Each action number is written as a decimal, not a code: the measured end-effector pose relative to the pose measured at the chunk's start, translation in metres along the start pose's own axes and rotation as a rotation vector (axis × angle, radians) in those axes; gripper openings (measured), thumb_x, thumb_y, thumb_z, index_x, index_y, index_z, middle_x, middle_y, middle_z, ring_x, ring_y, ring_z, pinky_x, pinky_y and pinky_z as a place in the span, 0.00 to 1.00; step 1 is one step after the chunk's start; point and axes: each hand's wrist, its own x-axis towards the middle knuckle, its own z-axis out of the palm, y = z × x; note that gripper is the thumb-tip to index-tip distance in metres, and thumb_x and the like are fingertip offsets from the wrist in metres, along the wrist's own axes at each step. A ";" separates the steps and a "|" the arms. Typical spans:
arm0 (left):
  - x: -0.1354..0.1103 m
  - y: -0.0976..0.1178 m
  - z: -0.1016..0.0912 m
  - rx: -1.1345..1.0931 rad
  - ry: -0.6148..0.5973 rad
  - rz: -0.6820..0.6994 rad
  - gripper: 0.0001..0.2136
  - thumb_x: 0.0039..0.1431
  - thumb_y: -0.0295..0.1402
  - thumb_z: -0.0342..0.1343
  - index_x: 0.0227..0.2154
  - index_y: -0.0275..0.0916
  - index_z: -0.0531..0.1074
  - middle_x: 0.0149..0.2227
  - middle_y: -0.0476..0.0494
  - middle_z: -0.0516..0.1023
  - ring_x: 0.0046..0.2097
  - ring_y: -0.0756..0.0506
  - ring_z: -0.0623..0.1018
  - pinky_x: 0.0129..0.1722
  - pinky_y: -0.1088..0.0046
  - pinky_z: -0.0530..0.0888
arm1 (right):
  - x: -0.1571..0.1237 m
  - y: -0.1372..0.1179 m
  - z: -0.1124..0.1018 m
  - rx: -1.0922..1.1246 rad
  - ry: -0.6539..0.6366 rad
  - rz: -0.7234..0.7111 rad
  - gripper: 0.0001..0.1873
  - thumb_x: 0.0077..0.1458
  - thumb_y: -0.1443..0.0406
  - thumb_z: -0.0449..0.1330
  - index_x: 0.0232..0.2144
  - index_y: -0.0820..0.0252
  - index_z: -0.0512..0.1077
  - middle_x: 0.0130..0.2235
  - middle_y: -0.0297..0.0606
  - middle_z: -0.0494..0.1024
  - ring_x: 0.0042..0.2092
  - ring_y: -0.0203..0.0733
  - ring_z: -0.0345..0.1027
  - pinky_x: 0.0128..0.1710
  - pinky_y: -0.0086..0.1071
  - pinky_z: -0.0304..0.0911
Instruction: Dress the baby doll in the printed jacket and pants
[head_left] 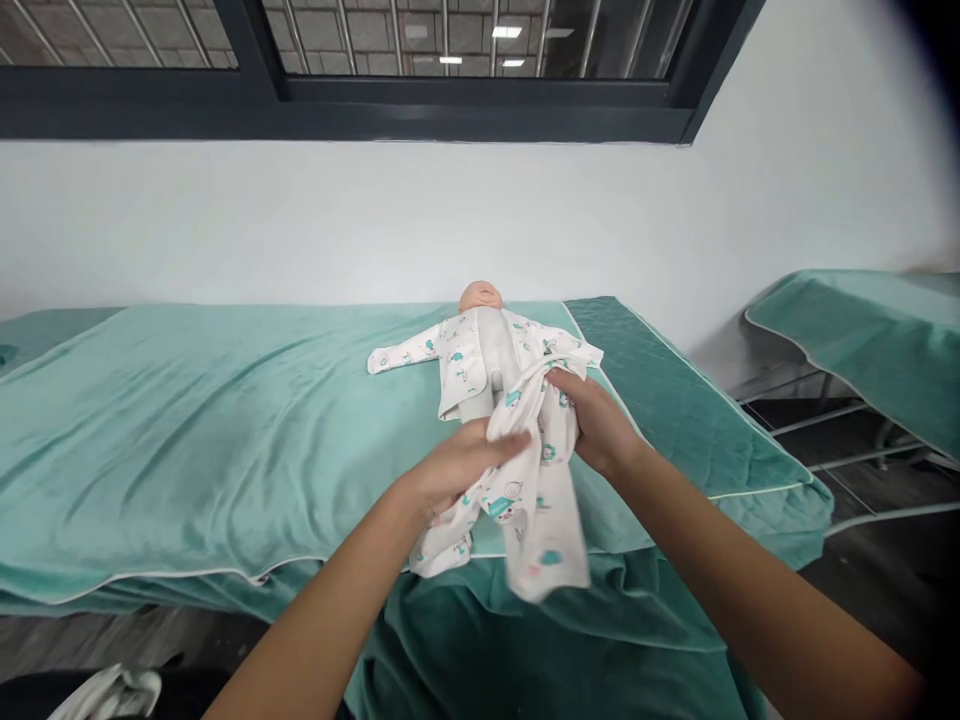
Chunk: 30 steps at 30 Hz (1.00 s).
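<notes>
A baby doll (480,296) lies on its back on the green bed, its head toward the wall. It wears a white printed baby jacket (463,360), open down the front, with the sleeves spread to both sides. In front of its legs I hold up a pair of matching baby pants (544,480), legs hanging toward me. My left hand (469,460) grips one side of the cloth, thumb on top. My right hand (596,415) pinches the cloth near its upper edge. The pants hide part of the doll's legs.
The green sheet (225,420) covers the bed, wrinkled at the left, over a quilted mattress (675,400). A white wall (337,220) and a dark window frame (480,115) stand behind. At the right is another green-covered bed (877,340) with metal rails.
</notes>
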 end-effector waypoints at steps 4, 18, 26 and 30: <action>-0.001 0.000 -0.003 -0.003 -0.089 0.013 0.24 0.45 0.31 0.71 0.48 0.35 0.76 0.42 0.38 0.82 0.40 0.41 0.82 0.42 0.68 0.77 | -0.004 -0.004 -0.005 0.074 -0.060 0.029 0.20 0.54 0.55 0.64 0.46 0.58 0.76 0.39 0.39 0.83 0.41 0.49 0.76 0.42 0.38 0.69; 0.003 -0.023 0.000 -0.189 0.080 0.007 0.23 0.54 0.40 0.65 0.51 0.35 0.74 0.46 0.35 0.81 0.44 0.39 0.81 0.45 0.66 0.76 | -0.018 0.018 -0.020 0.034 -0.012 0.118 0.21 0.52 0.53 0.66 0.44 0.59 0.76 0.39 0.41 0.83 0.43 0.51 0.77 0.44 0.40 0.70; 0.006 -0.024 0.001 0.071 0.148 0.020 0.19 0.54 0.35 0.62 0.50 0.37 0.73 0.47 0.38 0.80 0.47 0.39 0.79 0.45 0.66 0.74 | -0.053 0.044 -0.034 0.000 0.039 0.282 0.23 0.53 0.54 0.66 0.48 0.59 0.75 0.37 0.42 0.83 0.39 0.54 0.77 0.41 0.43 0.70; 0.004 -0.030 0.003 0.629 0.291 0.065 0.08 0.56 0.37 0.58 0.34 0.38 0.72 0.36 0.44 0.78 0.39 0.41 0.77 0.35 0.70 0.69 | -0.077 0.073 -0.036 -0.021 0.013 0.354 0.19 0.55 0.54 0.63 0.46 0.56 0.76 0.39 0.42 0.82 0.42 0.55 0.76 0.39 0.42 0.70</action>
